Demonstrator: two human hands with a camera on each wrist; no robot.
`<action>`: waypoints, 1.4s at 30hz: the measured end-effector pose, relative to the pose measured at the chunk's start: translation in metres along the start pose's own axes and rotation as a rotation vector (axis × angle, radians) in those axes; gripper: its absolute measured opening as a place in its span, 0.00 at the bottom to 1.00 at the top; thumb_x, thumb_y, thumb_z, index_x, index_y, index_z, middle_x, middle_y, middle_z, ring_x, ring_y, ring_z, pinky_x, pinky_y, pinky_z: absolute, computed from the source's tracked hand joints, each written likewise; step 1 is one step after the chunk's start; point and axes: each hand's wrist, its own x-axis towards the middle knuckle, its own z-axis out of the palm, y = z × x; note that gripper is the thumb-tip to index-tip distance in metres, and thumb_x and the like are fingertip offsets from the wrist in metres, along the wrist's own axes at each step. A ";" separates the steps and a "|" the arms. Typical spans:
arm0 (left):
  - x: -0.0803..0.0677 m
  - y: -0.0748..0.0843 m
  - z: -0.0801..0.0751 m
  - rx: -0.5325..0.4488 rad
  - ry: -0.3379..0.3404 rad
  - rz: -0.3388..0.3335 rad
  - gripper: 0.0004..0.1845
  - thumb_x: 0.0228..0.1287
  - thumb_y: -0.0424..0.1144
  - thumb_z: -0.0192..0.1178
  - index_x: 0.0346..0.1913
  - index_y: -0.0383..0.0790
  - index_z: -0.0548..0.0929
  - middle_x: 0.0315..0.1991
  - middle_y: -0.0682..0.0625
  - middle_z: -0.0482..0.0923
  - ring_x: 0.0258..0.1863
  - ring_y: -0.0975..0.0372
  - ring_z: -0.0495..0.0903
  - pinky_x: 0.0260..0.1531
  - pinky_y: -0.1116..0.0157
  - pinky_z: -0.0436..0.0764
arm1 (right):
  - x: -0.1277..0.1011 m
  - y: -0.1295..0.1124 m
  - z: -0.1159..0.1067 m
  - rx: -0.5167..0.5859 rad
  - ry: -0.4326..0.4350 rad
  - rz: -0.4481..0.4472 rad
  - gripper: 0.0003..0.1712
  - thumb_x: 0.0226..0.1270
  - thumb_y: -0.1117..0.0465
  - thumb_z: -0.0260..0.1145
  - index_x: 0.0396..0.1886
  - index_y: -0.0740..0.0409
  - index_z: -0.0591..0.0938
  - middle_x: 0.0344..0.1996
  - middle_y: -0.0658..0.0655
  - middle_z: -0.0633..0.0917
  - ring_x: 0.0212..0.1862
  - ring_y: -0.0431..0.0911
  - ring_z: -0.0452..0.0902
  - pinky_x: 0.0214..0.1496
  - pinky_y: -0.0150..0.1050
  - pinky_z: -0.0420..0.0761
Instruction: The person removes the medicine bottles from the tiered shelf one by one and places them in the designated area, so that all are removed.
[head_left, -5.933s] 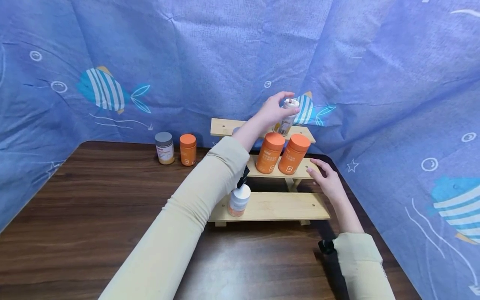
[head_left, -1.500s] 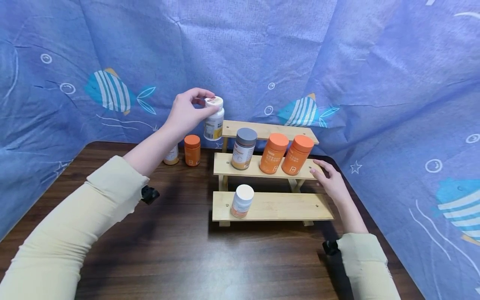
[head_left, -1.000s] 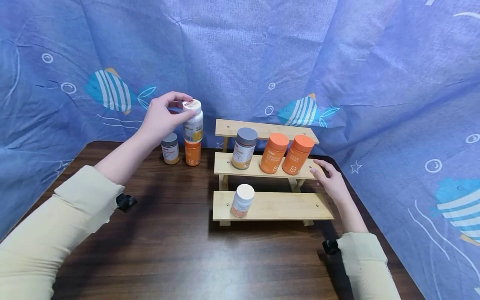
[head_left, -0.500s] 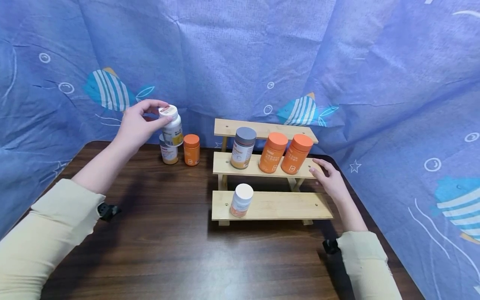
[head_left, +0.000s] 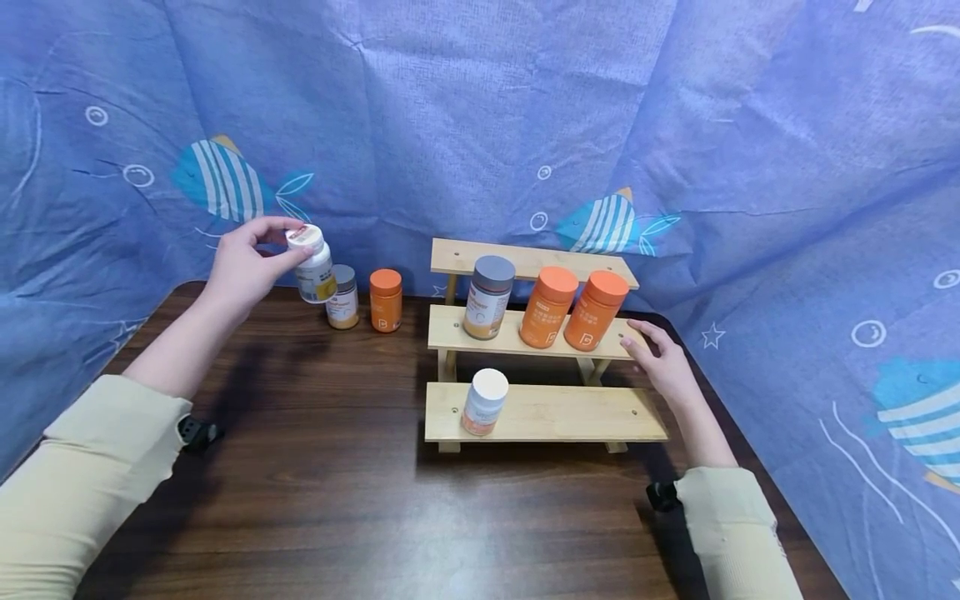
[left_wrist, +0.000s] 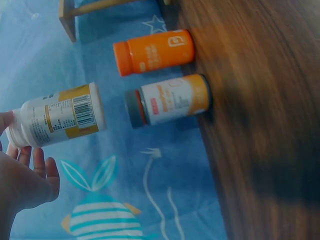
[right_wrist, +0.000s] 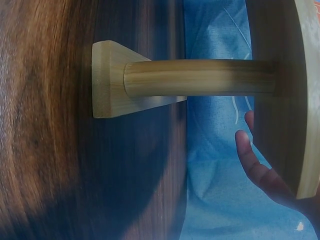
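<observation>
Yellow-banded white bottle: pinched by cap in left hand, aloft, left of rack. Might knock grey-capped jar left of rack if lowered close, or slip if loosely pinched. Right hand: fingers parted, at rack's right end.

In the left wrist view, the left edge cuts off part of the bare left grip, and small print on the white plastic bottle blurs past reading. In the head view, that bottle hides the left side of a white-and-yellow, grey-lidded jar. In the right wrist view, a pale wooden shelf board hides part of the right grip.
</observation>
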 end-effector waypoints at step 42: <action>0.020 -0.121 0.043 0.105 0.244 -0.148 0.21 0.55 0.46 0.60 0.52 0.43 0.77 0.40 0.46 0.73 0.40 0.57 0.70 0.36 0.70 0.63 | 0.012 0.030 0.002 -0.004 0.011 0.021 0.31 0.60 0.47 0.59 0.61 0.52 0.68 0.62 0.58 0.64 0.33 0.30 0.71 0.30 0.29 0.78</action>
